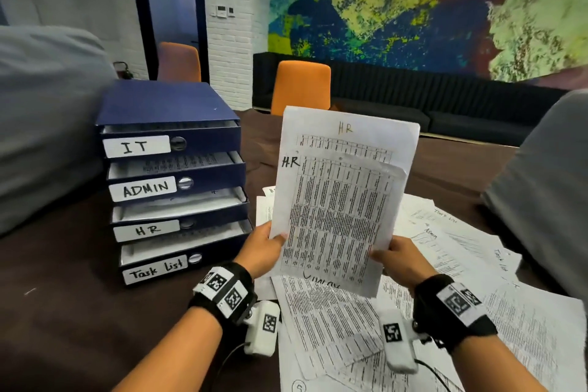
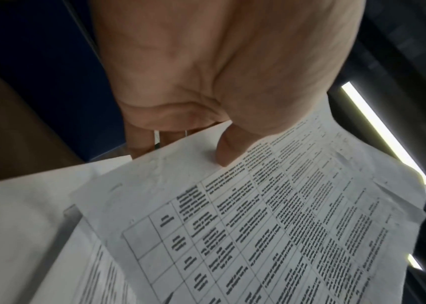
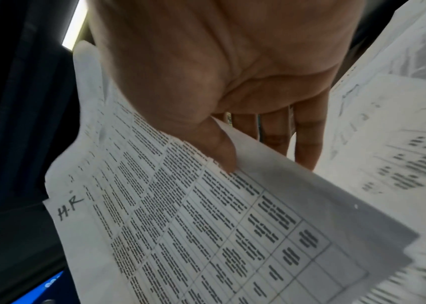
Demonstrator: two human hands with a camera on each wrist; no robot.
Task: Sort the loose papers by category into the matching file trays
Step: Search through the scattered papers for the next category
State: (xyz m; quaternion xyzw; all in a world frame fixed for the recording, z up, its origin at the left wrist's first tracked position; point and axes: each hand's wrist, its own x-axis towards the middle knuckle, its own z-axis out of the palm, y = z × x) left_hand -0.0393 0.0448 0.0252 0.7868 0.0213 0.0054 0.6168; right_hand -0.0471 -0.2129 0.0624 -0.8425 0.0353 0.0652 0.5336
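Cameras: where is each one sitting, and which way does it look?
Head: on the head, looking forward and down at the trays, both hands and forearms holding HR sheets.
Left wrist: on the left wrist, looking along the left hand; thumb on the sheets.
Right wrist: on the right wrist, looking along the right hand; thumb on top, fingers behind.
All three share the HR sheets.

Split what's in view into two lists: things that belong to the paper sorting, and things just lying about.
Part of the job:
HR sheets, held by left hand and right hand
loose papers on the table
file trays labelled IT, ADMIN, HR, Task list

Just lying about:
orange chairs
dark sofa
wall mural
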